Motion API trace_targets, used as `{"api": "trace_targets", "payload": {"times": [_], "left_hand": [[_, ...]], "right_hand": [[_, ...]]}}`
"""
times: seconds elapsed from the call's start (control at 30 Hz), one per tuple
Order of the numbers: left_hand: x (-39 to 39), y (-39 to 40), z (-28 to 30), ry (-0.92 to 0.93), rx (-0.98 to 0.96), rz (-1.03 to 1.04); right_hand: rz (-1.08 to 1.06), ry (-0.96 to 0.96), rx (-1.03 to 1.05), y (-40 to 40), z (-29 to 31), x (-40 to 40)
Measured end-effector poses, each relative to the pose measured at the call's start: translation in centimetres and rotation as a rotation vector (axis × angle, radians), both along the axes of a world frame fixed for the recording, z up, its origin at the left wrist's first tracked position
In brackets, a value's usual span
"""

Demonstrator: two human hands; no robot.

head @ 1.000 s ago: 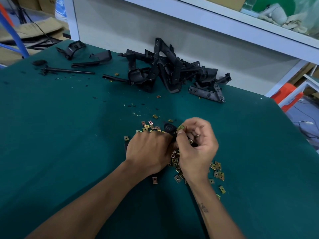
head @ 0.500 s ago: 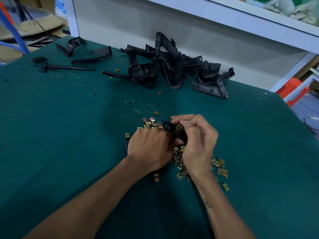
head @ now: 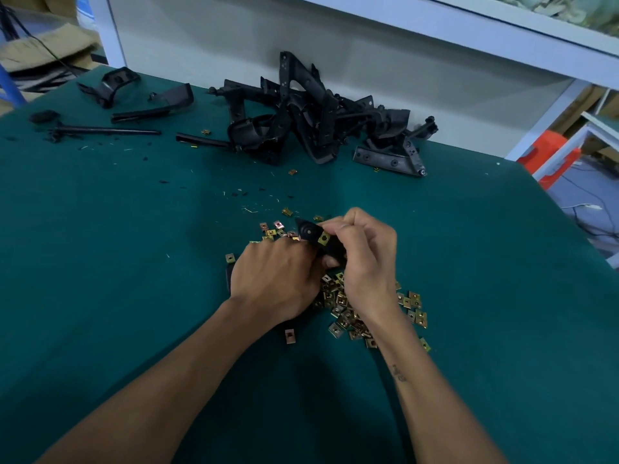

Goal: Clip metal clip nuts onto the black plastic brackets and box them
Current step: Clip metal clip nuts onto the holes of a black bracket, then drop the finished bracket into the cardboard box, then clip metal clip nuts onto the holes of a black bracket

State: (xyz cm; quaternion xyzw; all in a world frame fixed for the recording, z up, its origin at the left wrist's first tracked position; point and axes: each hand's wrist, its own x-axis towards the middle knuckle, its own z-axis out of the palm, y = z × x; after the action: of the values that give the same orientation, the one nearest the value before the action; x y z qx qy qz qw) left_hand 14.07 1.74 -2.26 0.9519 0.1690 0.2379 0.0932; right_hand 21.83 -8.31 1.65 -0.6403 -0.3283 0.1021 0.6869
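My left hand (head: pixel 274 279) and right hand (head: pixel 365 259) both grip one black bracket (head: pixel 330 246); one clip nut (head: pixel 324 238) now sits on it, with many more loose on the worktop (head: pixel 134 262).

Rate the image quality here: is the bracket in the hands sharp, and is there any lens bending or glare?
Head view: the bracket held between left hand and right hand is fairly sharp, its clip nut readable; no glare on the green table; wide-angle bending curves the white shelf and the table's edges; dim, bluish light leaves the bracket pile short on detail.
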Motion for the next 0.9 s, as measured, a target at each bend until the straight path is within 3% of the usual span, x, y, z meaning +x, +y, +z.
{"api": "trace_targets", "payload": {"times": [0.1, 0.2, 0.27, 0.4, 0.47, 0.57, 0.67, 0.77, 0.83, 0.9], "left_hand": [[0.0, 0.3, 0.0, -0.068, -0.065, -0.003], [0.1, 0.7, 1.0, -0.182, -0.257, 0.045], [0.3, 1.0, 1.7, -0.277, -0.49, 0.078], [0.7, 0.7, 3.2, -0.388, -1.14, 0.07], [1.1, -1.0, 4.1, -0.385, -1.322, 0.026], [1.9, -5.2, 5.3, -0.34, -1.418, -0.08], [3.0, -10.5, 5.5, -0.175, -1.484, -0.285], [3.7, -17.4, 4.5, 0.11, -1.353, -0.551], [3.5, -22.9, 3.9, 0.22, -1.25, -0.709], [2.7, -28.1, 3.1, 0.303, -1.184, -0.837]], "right_hand": [[0.026, -0.062, -0.025, -0.9, 0.2, 0.5], [-0.135, -0.22, 0.044, -2.6, 1.2, 1.6], [-0.179, -0.237, -0.002, -3.3, 1.9, 1.6], [-0.117, -0.254, -0.466, -4.5, 0.3, -1.8], [-0.039, -0.132, -0.541, -5.4, -0.8, -4.0], [0.122, 0.282, -0.329, -7.0, -1.4, -6.2], [-0.199, 0.403, -0.016, -10.4, -2.1, -6.4], [-0.653, 0.491, 0.244, -15.4, -2.5, -6.4], [-1.001, 0.5, 0.397, -19.6, -2.6, -6.3], [-1.217, 0.465, 0.514, -24.0, -2.9, -6.7]]}}
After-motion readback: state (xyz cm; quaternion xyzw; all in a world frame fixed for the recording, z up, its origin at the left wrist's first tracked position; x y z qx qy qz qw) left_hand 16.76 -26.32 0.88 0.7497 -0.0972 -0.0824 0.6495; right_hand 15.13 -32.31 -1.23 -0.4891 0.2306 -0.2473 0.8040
